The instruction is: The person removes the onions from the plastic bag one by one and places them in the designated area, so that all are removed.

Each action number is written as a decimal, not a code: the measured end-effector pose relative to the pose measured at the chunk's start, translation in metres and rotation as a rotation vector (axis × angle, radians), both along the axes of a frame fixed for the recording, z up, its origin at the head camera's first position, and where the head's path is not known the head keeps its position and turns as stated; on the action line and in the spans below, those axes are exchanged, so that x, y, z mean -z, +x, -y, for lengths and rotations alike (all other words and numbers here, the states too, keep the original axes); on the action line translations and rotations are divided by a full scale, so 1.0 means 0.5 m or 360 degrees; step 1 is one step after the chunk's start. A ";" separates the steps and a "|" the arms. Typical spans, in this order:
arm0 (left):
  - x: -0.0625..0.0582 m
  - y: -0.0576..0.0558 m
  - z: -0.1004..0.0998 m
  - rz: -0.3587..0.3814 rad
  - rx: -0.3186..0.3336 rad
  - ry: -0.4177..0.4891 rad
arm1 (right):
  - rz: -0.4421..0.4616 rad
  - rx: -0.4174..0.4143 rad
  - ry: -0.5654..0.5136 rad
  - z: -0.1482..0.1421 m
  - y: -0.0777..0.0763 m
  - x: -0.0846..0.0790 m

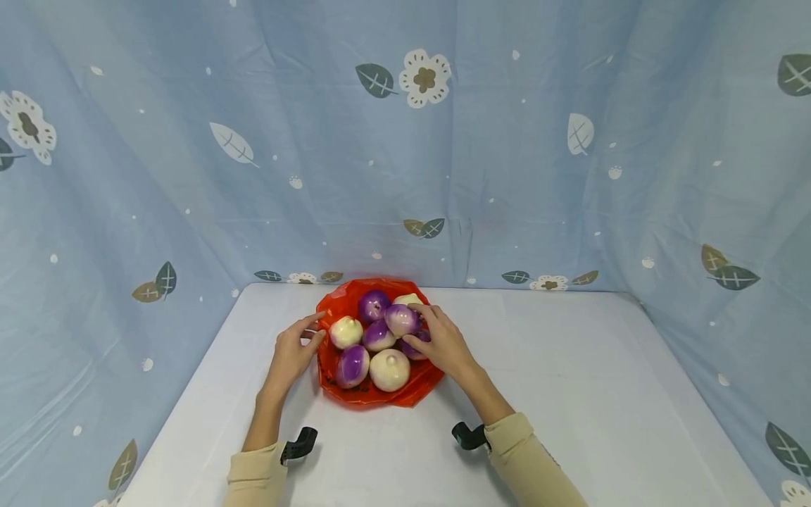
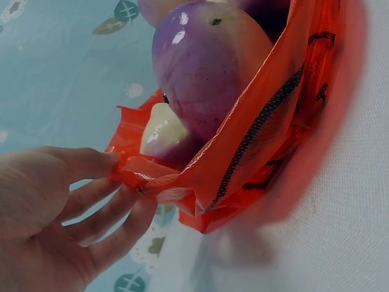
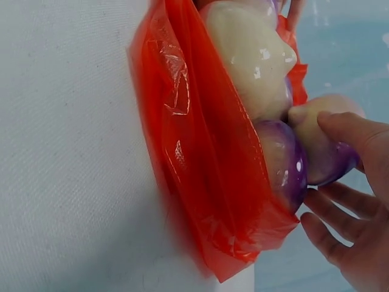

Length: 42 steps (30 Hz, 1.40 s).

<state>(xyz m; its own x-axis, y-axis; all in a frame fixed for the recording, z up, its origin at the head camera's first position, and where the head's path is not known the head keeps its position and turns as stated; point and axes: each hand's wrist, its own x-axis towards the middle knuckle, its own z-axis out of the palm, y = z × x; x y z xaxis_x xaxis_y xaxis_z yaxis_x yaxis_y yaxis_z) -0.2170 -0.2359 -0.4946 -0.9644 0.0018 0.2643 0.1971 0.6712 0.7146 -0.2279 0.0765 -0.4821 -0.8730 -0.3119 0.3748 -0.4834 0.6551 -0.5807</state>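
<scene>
A red plastic bag, its mouth spread wide, stands on the table with several glossy purple-and-white turnips in it. My left hand is at the bag's left side. In the left wrist view its thumb and fingertips pinch the bag's rim, close to a pale-tipped turnip. Over the right side, my right hand grips a turnip on top of the pile, thumb on one side and fingers on the other. The right wrist view shows the thumb on that turnip's pale part.
A white table extends to both sides of the bag. Behind it hangs a blue curtain printed with leaves and flowers. Black wrist-camera mounts stick out inward from both wrists, low over the table.
</scene>
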 end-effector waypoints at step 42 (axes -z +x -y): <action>-0.002 0.000 -0.002 -0.0025 0.0013 0.0020 | 0.0101 0.0123 -0.0121 -0.041 0.018 -0.013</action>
